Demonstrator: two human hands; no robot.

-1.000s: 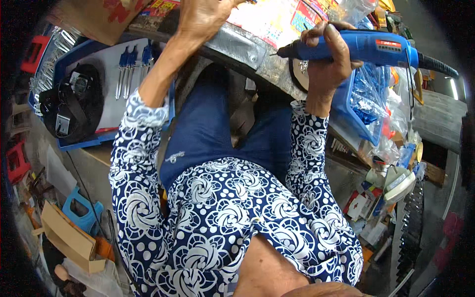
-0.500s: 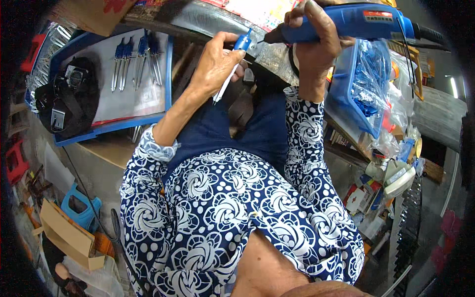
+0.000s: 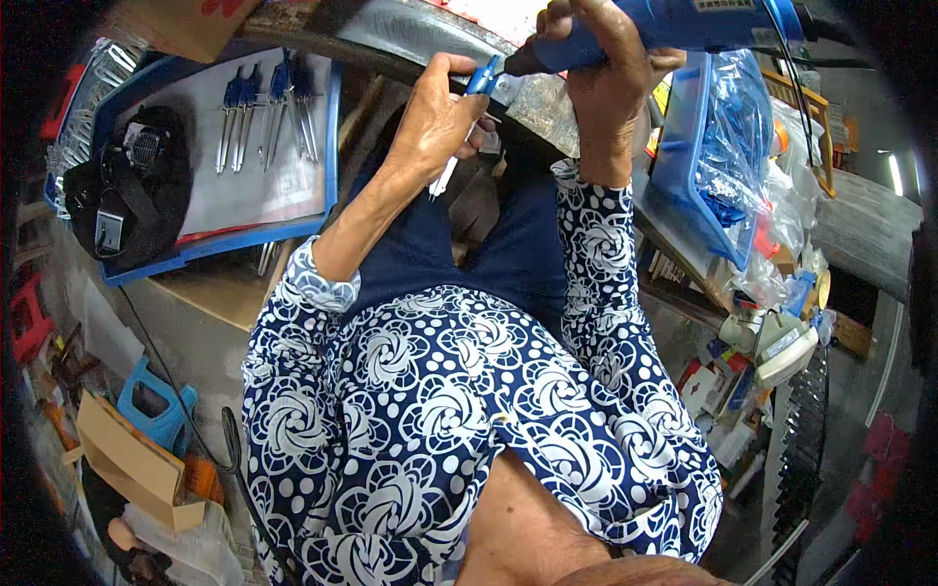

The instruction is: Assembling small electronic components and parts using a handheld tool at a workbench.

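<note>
Since a second ago your left hand [image 3: 435,117] has dropped from the workbench edge [image 3: 410,44] at the top of the frame and now pinches a small blue-handled tool [image 3: 467,122] at the nose of the blue power tool [image 3: 674,24], which your right hand [image 3: 601,59] grips at top centre-right. A blue bin [image 3: 684,146] crowds the right; open room lies below your hands, over your lap.

A blue-rimmed tray [image 3: 210,256] at the left holds a row of blue-handled tools [image 3: 266,115] and a black strapped device [image 3: 127,190]. A blue bin [image 3: 684,161] of plastic bags sits at the right. A cardboard box [image 3: 127,459] and a blue stool [image 3: 156,410] stand on the floor.
</note>
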